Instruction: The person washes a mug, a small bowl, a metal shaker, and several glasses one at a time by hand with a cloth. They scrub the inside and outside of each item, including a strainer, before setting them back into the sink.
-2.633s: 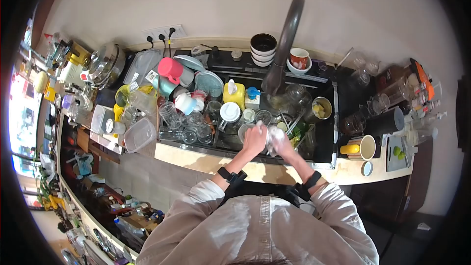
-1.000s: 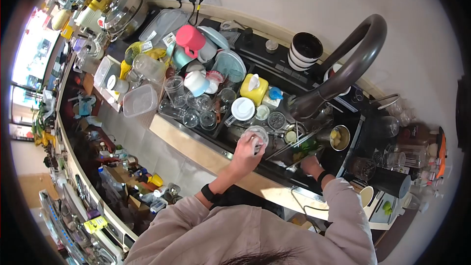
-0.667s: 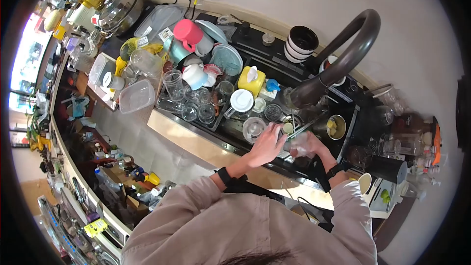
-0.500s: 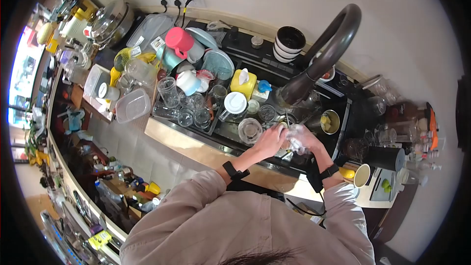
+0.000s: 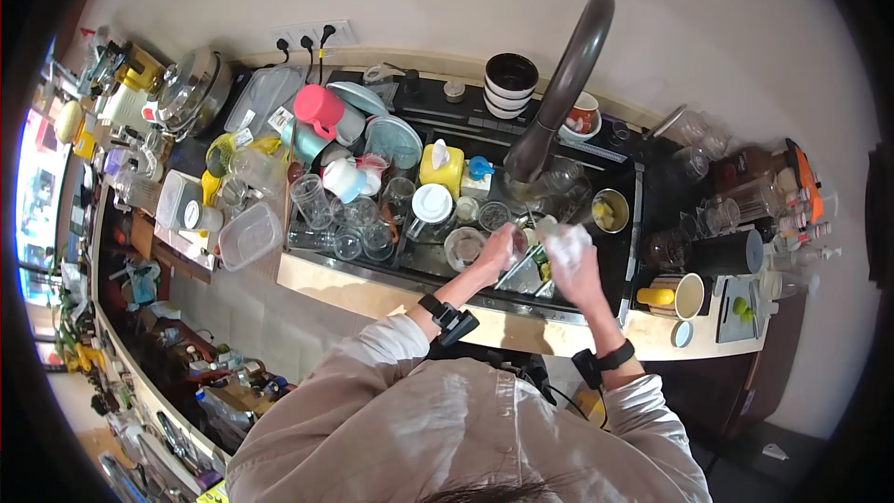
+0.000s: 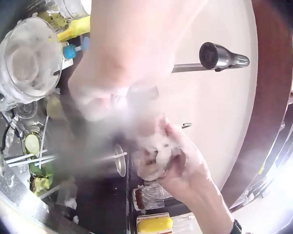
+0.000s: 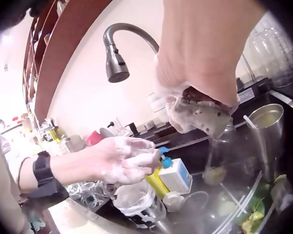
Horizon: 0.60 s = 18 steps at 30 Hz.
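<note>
My left hand [image 5: 496, 250], coated in suds, curls round a small clear glass [image 7: 140, 143] over the sink. To its right, my right hand [image 5: 572, 261] is raised and grips a pale, speckled, foam-covered sponge [image 7: 205, 118]. In the left wrist view the foamy sponge [image 6: 156, 158] shows between the right hand's fingers, while blur hides most of the left hand's fingertips. A clear foamy cup [image 5: 464, 249] stands in the sink left of my left hand. Below the hands lie several pale straws [image 7: 241, 207] and green scraps [image 7: 254, 222].
The dark tap [image 5: 582, 56] arches behind the hands. A white-lidded jug [image 5: 432, 200], a yellow tub [image 5: 441, 168] and a white bottle with a blue pump [image 7: 176, 174] stand left. A metal cup [image 5: 610, 211] is at the right; crowded glasses [image 5: 346, 242] fill the left side.
The left hand has set the foamy cup down in the sink and now holds a small glass. The right hand has come up from the sink. Both hands met, then parted; the head view has turned.
</note>
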### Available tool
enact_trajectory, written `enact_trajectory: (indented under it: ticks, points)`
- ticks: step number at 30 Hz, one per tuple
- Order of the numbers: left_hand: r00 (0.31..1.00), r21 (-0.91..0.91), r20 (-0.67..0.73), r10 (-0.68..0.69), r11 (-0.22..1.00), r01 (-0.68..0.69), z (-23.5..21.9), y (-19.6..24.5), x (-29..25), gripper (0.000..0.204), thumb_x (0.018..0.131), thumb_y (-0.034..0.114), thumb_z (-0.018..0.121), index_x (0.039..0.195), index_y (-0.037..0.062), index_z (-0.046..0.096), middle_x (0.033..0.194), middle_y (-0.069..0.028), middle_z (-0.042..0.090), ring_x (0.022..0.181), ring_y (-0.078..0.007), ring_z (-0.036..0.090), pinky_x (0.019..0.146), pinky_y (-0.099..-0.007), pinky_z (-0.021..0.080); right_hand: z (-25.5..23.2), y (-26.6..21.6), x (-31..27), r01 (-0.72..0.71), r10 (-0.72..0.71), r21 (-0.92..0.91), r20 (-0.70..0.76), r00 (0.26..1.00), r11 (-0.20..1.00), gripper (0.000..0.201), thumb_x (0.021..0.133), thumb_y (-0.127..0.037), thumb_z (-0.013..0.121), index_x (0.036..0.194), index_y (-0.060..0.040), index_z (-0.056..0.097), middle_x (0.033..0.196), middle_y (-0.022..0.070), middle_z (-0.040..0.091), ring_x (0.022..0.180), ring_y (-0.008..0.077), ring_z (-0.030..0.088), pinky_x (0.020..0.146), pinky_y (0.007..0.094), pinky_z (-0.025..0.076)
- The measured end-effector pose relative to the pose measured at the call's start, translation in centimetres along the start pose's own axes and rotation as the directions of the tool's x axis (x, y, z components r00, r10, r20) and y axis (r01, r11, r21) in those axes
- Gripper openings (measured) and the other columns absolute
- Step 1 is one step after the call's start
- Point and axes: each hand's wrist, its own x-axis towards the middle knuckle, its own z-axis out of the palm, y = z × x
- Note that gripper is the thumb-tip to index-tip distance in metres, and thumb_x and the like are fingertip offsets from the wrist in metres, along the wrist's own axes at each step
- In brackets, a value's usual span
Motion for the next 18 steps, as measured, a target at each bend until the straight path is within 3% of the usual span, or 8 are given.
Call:
enact_trajectory:
  ticks: [7,9,11,13,14,15,16,18]
  points:
    - [0.994,0.079,-0.051,0.097,0.993,-0.093,2.0,0.7,-1.2,0.032,0.096,0.032,0.036,0.094,0.0070,0.057,0.075,-0.0076,0.060,0.061,-0.0195,0.059,0.050,-0.0369,0.044,3.6,-3.3,-2.4,-0.310,0.283,0.277,0.133,0.950,0.909,0.026,0.074,-0.005,0.056,0.100,-0.0024,0.058,0.103,0.0187,0.058,0.095,0.0412,0.054,0.082,0.0447,0.044]
    - [0.874,0.638,-0.023,0.485,0.680,-0.361,2.1,-0.5,-1.0,0.029,0.094,0.027,0.039,0.092,0.0034,0.055,0.076,-0.0154,0.061,0.065,-0.0299,0.061,0.054,-0.0445,0.044,3.6,-3.0,-2.6,-0.248,0.229,0.478,0.100,0.968,0.842,0.023,0.077,0.000,0.050,0.099,-0.0001,0.057,0.095,0.0194,0.061,0.088,0.0401,0.058,0.079,0.0408,0.047]
    - [0.737,0.877,0.175,0.653,0.236,-0.418,2.7,0.2,-2.5,0.022,0.090,0.018,0.043,0.093,-0.0022,0.052,0.079,-0.0276,0.060,0.074,-0.0446,0.059,0.060,-0.0528,0.044,4.6,-2.9,-3.3,-0.393,0.448,0.607,0.067,0.891,0.691,0.020,0.079,-0.003,0.051,0.098,0.0009,0.057,0.090,0.0172,0.062,0.085,0.0355,0.060,0.079,0.0396,0.047]
    - [0.756,0.783,0.214,0.619,0.353,-0.511,3.0,2.4,-5.3,0.018,0.088,0.015,0.047,0.096,-0.0014,0.051,0.080,-0.0268,0.060,0.075,-0.0442,0.059,0.062,-0.0516,0.046,4.5,-2.6,-3.1,-0.390,0.440,0.656,0.098,0.893,0.646,0.013,0.086,-0.008,0.050,0.094,0.0001,0.057,0.080,0.0098,0.061,0.072,0.0248,0.060,0.066,0.0384,0.049]
    - [0.762,0.727,0.234,0.604,0.411,-0.549,2.8,2.8,-6.0,0.018,0.087,0.013,0.049,0.098,-0.0010,0.050,0.080,-0.0265,0.060,0.075,-0.0440,0.059,0.063,-0.0510,0.047,3.1,-2.8,-2.2,-0.508,0.469,0.731,0.287,0.835,0.456,0.012,0.087,-0.009,0.050,0.093,-0.0010,0.057,0.078,0.0081,0.060,0.068,0.0226,0.058,0.061,0.0370,0.048]
    - [0.592,0.692,0.371,0.715,0.213,-0.690,2.2,2.0,-5.5,0.023,0.083,0.013,0.053,0.102,-0.0006,0.048,0.081,-0.0242,0.060,0.075,-0.0437,0.059,0.063,-0.0502,0.048,1.4,-3.2,-1.4,-0.615,0.452,0.749,0.473,0.756,0.246,0.012,0.088,-0.010,0.050,0.092,-0.0020,0.058,0.077,0.0064,0.059,0.065,0.0203,0.057,0.056,0.0356,0.047]
    - [0.568,0.680,0.429,0.703,0.163,-0.715,1.8,1.6,-5.6,0.024,0.083,0.012,0.054,0.101,-0.0008,0.048,0.081,-0.0239,0.060,0.075,-0.0439,0.059,0.064,-0.0501,0.048,0.6,-3.6,-1.1,-0.707,0.389,0.707,0.643,0.660,0.030,0.012,0.089,-0.011,0.049,0.091,-0.0031,0.058,0.075,0.0047,0.059,0.061,0.0181,0.056,0.051,0.0342,0.046]
    - [0.512,0.648,0.541,0.667,0.058,-0.760,1.0,1.1,-5.7,0.025,0.081,0.012,0.055,0.101,-0.0010,0.048,0.081,-0.0233,0.060,0.074,-0.0442,0.059,0.064,-0.0499,0.049,2.1,-4.1,-1.7,-0.677,0.562,0.727,0.609,0.560,-0.113,0.012,0.092,-0.014,0.049,0.087,-0.0070,0.057,0.073,0.0018,0.055,0.056,0.0128,0.052,0.044,0.0301,0.041]
